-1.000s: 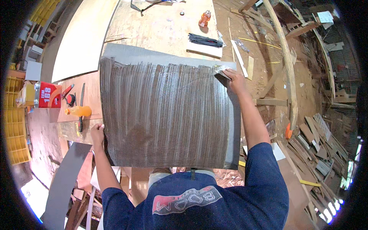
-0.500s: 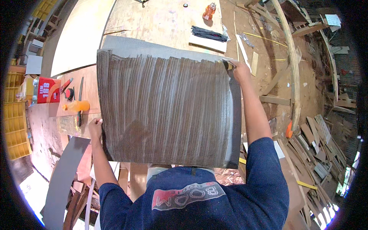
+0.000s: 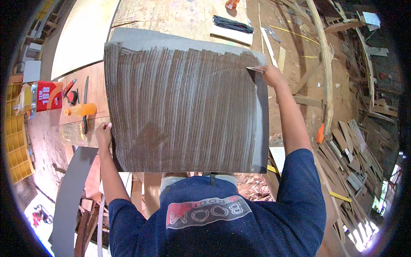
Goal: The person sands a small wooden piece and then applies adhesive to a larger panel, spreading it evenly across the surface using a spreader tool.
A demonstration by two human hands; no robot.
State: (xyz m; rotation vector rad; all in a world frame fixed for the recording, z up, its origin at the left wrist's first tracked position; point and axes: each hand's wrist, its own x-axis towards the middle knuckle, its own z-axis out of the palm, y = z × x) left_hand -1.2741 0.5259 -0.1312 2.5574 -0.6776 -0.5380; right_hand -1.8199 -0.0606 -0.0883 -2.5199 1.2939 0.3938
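Observation:
A large grey sheet (image 3: 184, 107) lies across the table's near part, most of its face covered in streaky brown adhesive. Bare grey strips show along its far and right edges. My left hand (image 3: 103, 135) is closed at the sheet's left edge, thumb and fingers pinching it. Near the far right corner, my right hand (image 3: 273, 76) grips a thin flat spreader (image 3: 253, 70), its dark blade tilted against the coated surface. The fingers partly hide the spreader.
Left of the sheet are a red tin (image 3: 48, 96), an orange bottle (image 3: 81, 110) and a long dark blade (image 3: 86, 98). A folded black cloth (image 3: 232, 24) rests on a pale board beyond it. Timber offcuts (image 3: 357, 145) lie piled at right.
My right hand has drawn the spreader slightly toward me from the far right corner, where brown adhesive now reaches farther. My left hand keeps its hold; the whole view has shifted a little.

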